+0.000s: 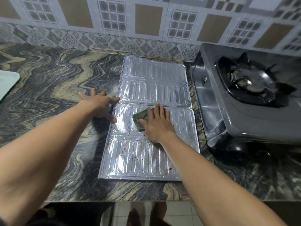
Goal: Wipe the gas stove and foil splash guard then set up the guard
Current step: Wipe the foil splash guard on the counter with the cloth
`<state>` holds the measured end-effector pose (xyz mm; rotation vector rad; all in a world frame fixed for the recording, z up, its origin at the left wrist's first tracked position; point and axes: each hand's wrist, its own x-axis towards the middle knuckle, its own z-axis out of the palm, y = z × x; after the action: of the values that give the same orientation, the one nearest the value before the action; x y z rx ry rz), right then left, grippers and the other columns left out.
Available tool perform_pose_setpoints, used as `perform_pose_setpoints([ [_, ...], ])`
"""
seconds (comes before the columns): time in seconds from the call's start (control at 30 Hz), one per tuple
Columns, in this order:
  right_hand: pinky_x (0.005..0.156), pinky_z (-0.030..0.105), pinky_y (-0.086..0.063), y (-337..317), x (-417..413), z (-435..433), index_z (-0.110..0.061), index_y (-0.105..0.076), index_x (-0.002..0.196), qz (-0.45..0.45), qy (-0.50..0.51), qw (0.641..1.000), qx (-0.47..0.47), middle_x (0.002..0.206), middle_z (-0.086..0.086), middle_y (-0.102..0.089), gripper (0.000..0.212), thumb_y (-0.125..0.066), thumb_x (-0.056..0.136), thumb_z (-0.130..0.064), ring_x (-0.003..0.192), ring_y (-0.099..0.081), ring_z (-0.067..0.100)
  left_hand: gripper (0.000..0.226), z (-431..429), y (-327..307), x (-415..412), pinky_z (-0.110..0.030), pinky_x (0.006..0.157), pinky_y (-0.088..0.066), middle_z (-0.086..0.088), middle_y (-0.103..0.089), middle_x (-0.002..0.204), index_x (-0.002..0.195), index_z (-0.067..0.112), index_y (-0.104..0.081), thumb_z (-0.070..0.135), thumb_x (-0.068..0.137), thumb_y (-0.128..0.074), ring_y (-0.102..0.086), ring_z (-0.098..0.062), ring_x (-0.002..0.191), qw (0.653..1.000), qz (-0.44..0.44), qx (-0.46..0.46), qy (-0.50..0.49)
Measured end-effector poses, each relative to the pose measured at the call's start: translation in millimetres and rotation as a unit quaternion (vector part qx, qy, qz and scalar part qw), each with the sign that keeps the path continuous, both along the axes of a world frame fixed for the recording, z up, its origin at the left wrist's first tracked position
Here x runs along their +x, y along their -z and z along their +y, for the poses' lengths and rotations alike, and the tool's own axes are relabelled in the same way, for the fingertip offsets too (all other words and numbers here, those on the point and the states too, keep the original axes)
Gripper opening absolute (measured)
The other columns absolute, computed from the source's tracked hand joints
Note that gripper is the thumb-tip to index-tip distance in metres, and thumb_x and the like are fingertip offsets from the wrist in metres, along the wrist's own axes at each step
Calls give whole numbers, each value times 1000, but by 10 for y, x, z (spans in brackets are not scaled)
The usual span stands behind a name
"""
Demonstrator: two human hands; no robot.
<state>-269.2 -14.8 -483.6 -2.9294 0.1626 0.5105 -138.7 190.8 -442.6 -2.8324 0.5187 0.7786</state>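
Observation:
The silver foil splash guard [151, 88] lies flat on the marbled counter, its ribbed panels running away from me. Red-brown food specks dot its nearest panel. My right hand [157, 123] presses flat on a green cloth [140, 117] in the middle of the guard, with most of the cloth hidden under the palm. My left hand [99, 106] rests with fingers spread on the counter at the guard's left edge, its fingertips touching the foil. The dark grey gas stove [241, 115] stands just right of the guard, its burner at the far right.
A patterned tile wall [146, 23] rises behind the counter. A pale tray corner [8, 82] shows at the far left. The counter's front edge [130, 199] runs below the guard, and floor tiles show beneath it.

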Motion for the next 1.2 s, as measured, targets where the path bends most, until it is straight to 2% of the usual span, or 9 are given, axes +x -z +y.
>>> perform_pose_setpoints([
  [0.17, 119, 54, 14, 8, -68, 17, -12, 10, 156, -26, 12, 999, -33, 160, 14, 27, 70, -9, 103, -54, 146, 29, 32, 108, -115, -48, -40, -84, 101, 1, -1, 0, 167, 153, 50, -15, 67, 66, -77, 11, -46, 148, 999, -21, 31, 30],
  [0.27, 120, 53, 11, 1, -79, 77, -13, 11, 156, -22, 30, 999, 0, 163, 16, 16, 68, -13, 105, -51, 150, 18, 33, 100, -164, -45, -68, -82, 104, -3, 5, 2, 167, 155, 44, -16, 57, 76, -76, 10, -41, 150, 998, -30, 37, 45],
  [0.43, 120, 50, 12, 16, -139, -27, -17, 6, 158, -33, 8, 999, 15, 163, 16, 17, 69, -9, 102, -56, 149, 20, 31, 109, -116, -22, -31, -82, 103, -3, 2, 4, 167, 154, 48, -11, 64, 68, -77, 6, -44, 149, 999, -12, 38, 32],
  [0.53, 120, 49, 11, 18, -184, -125, -20, 10, 157, -18, -2, 1000, 2, 161, 13, 22, 75, -7, 99, -64, 148, 24, 29, 109, -157, -44, -42, -82, 104, -6, 0, 3, 167, 155, 46, -12, 62, 68, -78, 5, -45, 149, 998, -16, 52, 37],
  [0.73, 120, 49, 13, 23, -267, -384, -22, 15, 156, -9, 31, 999, -13, 161, 13, 23, 75, -5, 98, -65, 147, 25, 30, 113, -123, 2, -16, -82, 102, -4, 0, 2, 167, 153, 50, -13, 67, 62, -78, 4, -45, 149, 999, -12, 44, 29],
  [0.97, 120, 51, 13, -11, -347, -605, -18, 18, 155, 15, 89, 995, -32, 159, 16, 26, 74, -4, 99, -61, 147, 26, 32, 114, -113, 19, -13, -83, 103, -4, 0, 1, 167, 152, 52, -13, 70, 59, -77, 3, -44, 149, 999, -10, 39, 25],
  [1.2, 119, 53, 12, -23, -521, -556, -8, 12, 155, 9, 119, 993, -13, 158, 22, 25, 76, -6, 101, -58, 147, 25, 35, 111, -135, 11, -2, -84, 101, -11, 1, -10, 165, 152, 52, -15, 68, 62, -79, -5, -44, 149, 997, -20, 59, 34],
])
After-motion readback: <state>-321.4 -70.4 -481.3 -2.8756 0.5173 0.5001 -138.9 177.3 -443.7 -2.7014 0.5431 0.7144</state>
